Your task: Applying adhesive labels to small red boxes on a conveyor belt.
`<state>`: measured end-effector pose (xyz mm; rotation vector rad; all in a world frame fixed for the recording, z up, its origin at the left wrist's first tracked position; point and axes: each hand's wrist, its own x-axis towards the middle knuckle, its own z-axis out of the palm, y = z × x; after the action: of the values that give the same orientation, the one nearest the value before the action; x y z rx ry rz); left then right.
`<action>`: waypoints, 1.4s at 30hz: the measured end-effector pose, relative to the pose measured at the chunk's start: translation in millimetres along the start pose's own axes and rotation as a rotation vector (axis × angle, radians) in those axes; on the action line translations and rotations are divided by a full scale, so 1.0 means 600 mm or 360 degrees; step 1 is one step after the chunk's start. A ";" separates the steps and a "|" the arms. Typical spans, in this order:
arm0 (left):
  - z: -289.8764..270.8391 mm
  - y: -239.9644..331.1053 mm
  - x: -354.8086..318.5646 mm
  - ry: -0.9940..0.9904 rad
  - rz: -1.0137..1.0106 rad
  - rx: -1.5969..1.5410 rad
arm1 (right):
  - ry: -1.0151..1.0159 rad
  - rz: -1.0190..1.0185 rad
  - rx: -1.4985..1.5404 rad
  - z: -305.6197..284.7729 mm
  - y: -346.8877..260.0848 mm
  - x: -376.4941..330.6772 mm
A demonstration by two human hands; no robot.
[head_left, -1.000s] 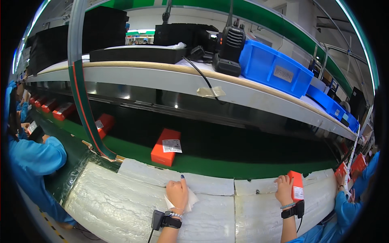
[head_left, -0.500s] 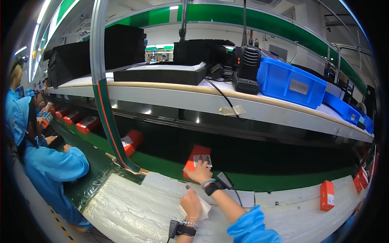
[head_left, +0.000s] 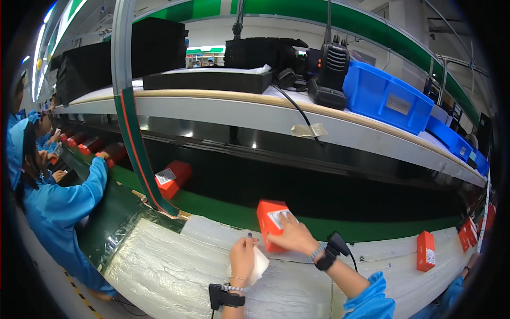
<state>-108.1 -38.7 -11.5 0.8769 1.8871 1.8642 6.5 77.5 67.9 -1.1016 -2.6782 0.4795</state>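
My right hand (head_left: 295,236) grips a red box (head_left: 267,208) with a white label, thumb on one side and fingers over the label. The box is at the near edge of the green conveyor belt (head_left: 223,212). To the left of it, my left hand (head_left: 243,257) is closed around a crumpled white sheet (head_left: 258,266), paper or cloth, above the wrapped silvery worktop (head_left: 175,260). Both wrists wear dark straps with small black devices. Another red box (head_left: 173,179) lies farther left on the belt.
Beyond the belt runs a shelf (head_left: 212,94) carrying a walkie-talkie (head_left: 330,74), a blue bin (head_left: 388,95) and black trays. A metal post (head_left: 121,58) rises at left. One red box (head_left: 425,251) stands on the right worktop. A co-worker in blue (head_left: 64,207) reaches toward boxes at left.
My right hand has drawn the red box nearer and to the right, and it sits more upright. My left hand has shifted slightly left with the white sheet. The co-worker's arm now reaches out.
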 end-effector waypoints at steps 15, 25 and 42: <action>-0.049 0.052 -0.029 -0.1084 -0.0162 0.0385 | 0.0295 -0.0143 -0.0313 0.048 -0.012 -0.259; -0.035 0.109 -0.041 -0.1098 -0.0444 -0.0646 | 0.0203 -0.0453 0.0737 0.007 -0.011 -0.157; -0.052 0.092 -0.023 -0.0601 -0.0501 -0.0787 | -0.0039 -0.0538 0.2379 -0.042 0.062 -0.127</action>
<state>-107.4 -74.6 42.6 0.6582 1.1850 1.7090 91.6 53.5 72.3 -0.1525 -1.5664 1.8710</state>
